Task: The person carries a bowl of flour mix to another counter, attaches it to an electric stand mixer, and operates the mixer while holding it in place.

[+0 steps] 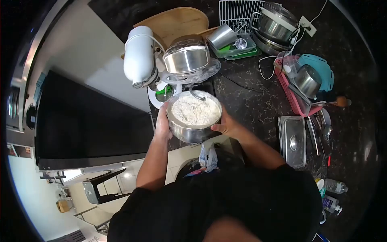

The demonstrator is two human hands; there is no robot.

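Observation:
I hold a steel mixing bowl (192, 132) of white flour (194, 110) with both hands, just in front of a white stand mixer (139, 55). My left hand (162, 123) grips the bowl's left side. My right hand (226, 123) grips its right rim. The mixer's head is tilted up, and its dough hook (196, 93) hangs just past the bowl's far rim. Behind it sits another steel bowl (187, 58) on a clear lid.
The dark stone counter (250, 103) carries a wooden board (177, 22), a wire rack (238, 12), stacked steel pots (276, 24), a pink basket (296, 101) with a pot and teal colander, a lidded steel tray (292, 141), utensils and bottles (333, 186). A black oven front (88, 117) lies left.

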